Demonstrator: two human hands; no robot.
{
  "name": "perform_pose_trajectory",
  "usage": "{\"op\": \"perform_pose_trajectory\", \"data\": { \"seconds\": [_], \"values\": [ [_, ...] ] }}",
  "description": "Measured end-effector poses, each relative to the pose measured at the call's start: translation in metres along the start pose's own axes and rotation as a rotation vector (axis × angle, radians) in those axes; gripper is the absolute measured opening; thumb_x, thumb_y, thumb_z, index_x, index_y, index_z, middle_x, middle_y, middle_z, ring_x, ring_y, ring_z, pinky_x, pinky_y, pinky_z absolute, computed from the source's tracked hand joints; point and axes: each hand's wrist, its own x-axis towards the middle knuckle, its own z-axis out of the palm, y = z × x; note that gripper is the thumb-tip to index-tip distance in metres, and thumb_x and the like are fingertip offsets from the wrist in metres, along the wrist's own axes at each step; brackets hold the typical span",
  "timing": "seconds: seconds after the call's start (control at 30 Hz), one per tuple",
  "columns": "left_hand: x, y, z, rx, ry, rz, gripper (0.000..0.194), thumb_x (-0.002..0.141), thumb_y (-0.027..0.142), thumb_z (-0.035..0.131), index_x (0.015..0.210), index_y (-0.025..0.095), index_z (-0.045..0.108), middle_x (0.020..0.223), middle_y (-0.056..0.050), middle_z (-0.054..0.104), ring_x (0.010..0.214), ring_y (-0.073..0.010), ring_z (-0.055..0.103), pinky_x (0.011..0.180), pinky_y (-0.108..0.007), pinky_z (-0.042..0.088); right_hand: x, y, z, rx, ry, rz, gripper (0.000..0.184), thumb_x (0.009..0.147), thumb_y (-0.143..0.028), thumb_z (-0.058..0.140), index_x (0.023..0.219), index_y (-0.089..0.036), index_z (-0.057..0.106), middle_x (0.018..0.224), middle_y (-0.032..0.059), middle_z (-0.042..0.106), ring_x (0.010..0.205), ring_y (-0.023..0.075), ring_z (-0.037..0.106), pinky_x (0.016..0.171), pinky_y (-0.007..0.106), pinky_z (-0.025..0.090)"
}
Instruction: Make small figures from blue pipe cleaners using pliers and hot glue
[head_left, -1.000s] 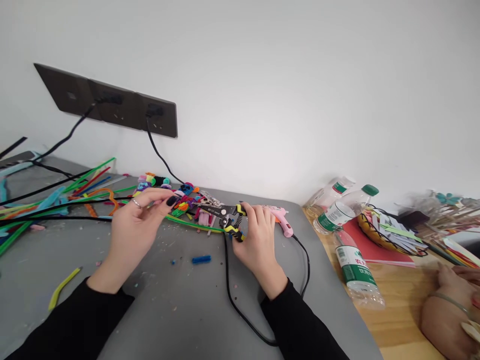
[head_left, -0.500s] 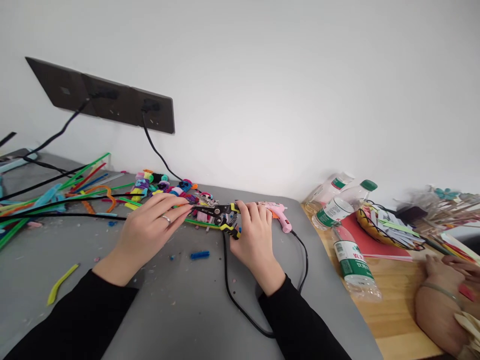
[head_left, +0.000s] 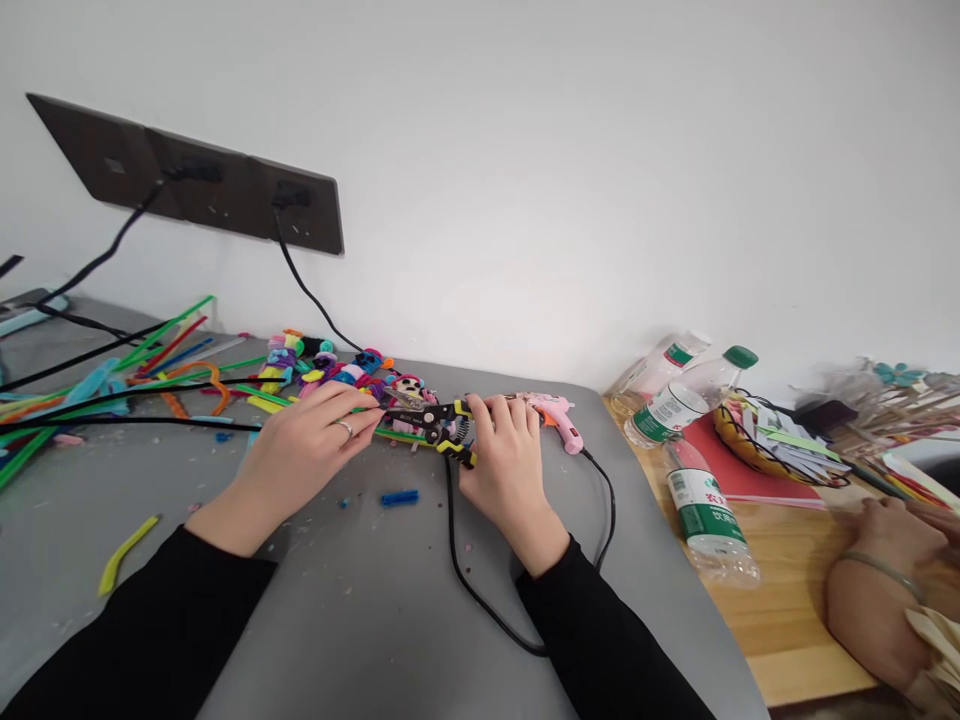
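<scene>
My right hand (head_left: 506,455) is wrapped around the yellow-and-black handles of wire strippers (head_left: 433,418), whose jaws point left. The tool's handles are spread, with a spring showing between them. My left hand (head_left: 311,450), wearing a ring, is closed in a pinch at the jaw tips. A small reddish bit shows at its fingertips, but I cannot make out what it is. Just behind the tool sits a small pipe-cleaner doll (head_left: 407,385), partly hidden. A pink glue gun (head_left: 561,420) lies beyond my right hand, and a short blue pipe-cleaner piece (head_left: 400,497) lies in front of the tool.
Loose pipe cleaners (head_left: 161,365) spread across the left of the grey table (head_left: 360,620), near more colourful dolls (head_left: 319,362). A yellow piece (head_left: 127,555) lies front left. Plastic bottles (head_left: 712,525) and a basket (head_left: 780,440) stand on the wooden table, beside another person's arm (head_left: 874,600).
The view has shifted slightly. Both hands keep nearly the same place and hold at the wire strippers, and the doll behind the tool shows more. The other person's hand has moved a little.
</scene>
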Motion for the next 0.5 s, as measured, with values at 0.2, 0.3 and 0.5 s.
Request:
{"op": "perform_pose_trajectory", "data": {
  "seconds": [0.2,0.3,0.5],
  "values": [
    [0.0017,0.0007,-0.001,0.037,-0.021,0.044,0.026,0.099,0.014,0.053,0.088,0.023,0.075,0.092,-0.004,0.078,0.091,-0.0219,0.071,0.08,-0.034,0.057,-0.0007,-0.0009,0.0002,-0.016,0.002,-0.017,0.064,0.062,-0.004,0.059,0.126,-0.011,0.058,0.105,0.0131,0.06,0.095,0.0294,0.044,0.089,0.044,0.039],
    [0.0007,0.0011,0.0009,-0.011,-0.033,-0.025,0.025,0.098,0.016,0.054,0.088,0.024,0.075,0.091,-0.004,0.078,0.092,-0.0229,0.072,0.082,-0.035,0.057,-0.0007,-0.0009,0.0003,-0.012,-0.012,-0.02,0.065,0.063,-0.005,0.06,0.127,-0.012,0.057,0.105,0.0133,0.06,0.095,0.0299,0.044,0.09,0.045,0.039],
    [-0.0032,-0.001,0.0072,-0.051,-0.006,-0.123,0.02,0.097,0.02,0.054,0.091,0.024,0.072,0.094,-0.005,0.078,0.092,-0.025,0.071,0.088,-0.041,0.057,0.0012,-0.0006,-0.0006,-0.009,-0.023,-0.019,0.066,0.064,-0.004,0.06,0.129,-0.013,0.057,0.107,0.0132,0.059,0.097,0.03,0.045,0.09,0.045,0.039]
  ]
}}
